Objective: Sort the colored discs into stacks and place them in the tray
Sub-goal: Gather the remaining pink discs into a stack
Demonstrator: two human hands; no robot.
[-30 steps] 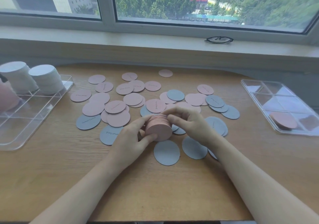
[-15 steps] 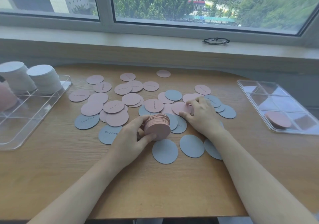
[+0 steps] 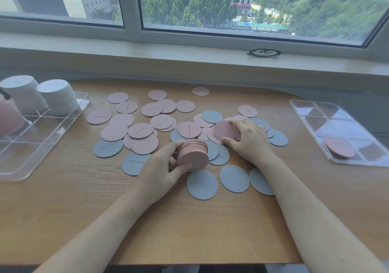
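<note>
- The tabletop carries the whole job, and by my reading the sort is under halfway: many loose discs lie spread across its middle.
- The left tray at the left edge holds two white stacks in its far compartments, with something pink and blurred at its near left side that I cannot identify; the near compartments show nothing in them.
- A second clear tray sits well apart at the right edge with one short pink pile in a near compartment.
- The loose pink discs lie mostly left of centre and toward the window, many overlapping; all of these seem left to gather.
- The grey discs lie mostly near the person and toward the right; no grey stack is visible, so that colour looks unstarted.
- The left hand has its fingers and thumb curled round the pink stack, held tilted just above the tabletop at centre.
- The right hand has its fingers bent over one pink disc, whose edge is tipped up from the pile, with the thumb at its near rim.
- In the way: pink discs overlap grey ones, so picking means separating layers.
- A pair of glasses rests on the windowsill, clear of the work.
</note>
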